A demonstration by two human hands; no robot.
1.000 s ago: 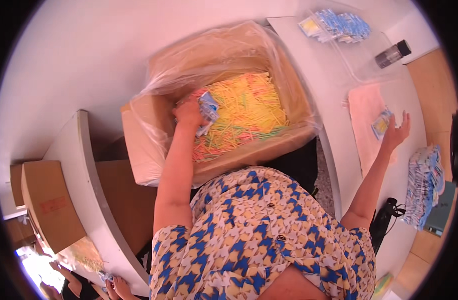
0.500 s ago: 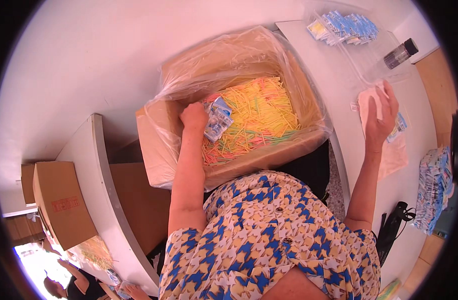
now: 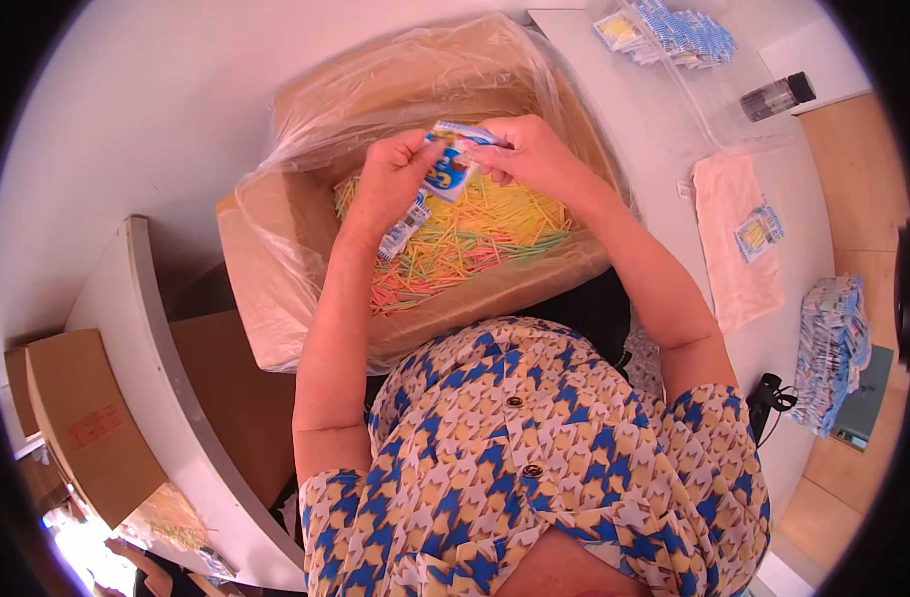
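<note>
Above a large cardboard box point(image 3: 259, 298), my left hand point(image 3: 395, 177) and my right hand point(image 3: 525, 154) hold a small blue-and-white printed packet point(image 3: 449, 177) between them. Each hand pinches an upper side of it with thumb and fingers. Whether the packet's top is open I cannot tell. Thin short sticks point(image 3: 510, 211) in yellow, pink and green fill the box under my hands. Another small packet point(image 3: 407, 231) shows beside my left wrist, seemingly on top of the sticks. A clear plastic liner point(image 3: 306, 139) covers the box's walls and rim.
On the white table at right lie a pink cloth point(image 3: 724, 214) with a packet point(image 3: 758, 235) on it, a clear tray point(image 3: 696, 104) of packets, a dark-capped bottle point(image 3: 778, 97) and a packet stack point(image 3: 831, 348). Another carton point(image 3: 97, 418) and a co-worker's arm point(image 3: 142, 567) are at lower left.
My right hand has come from over the pink cloth to the box. My left hand has risen with a packet, and both hands now grip it. The view has shifted slightly.
</note>
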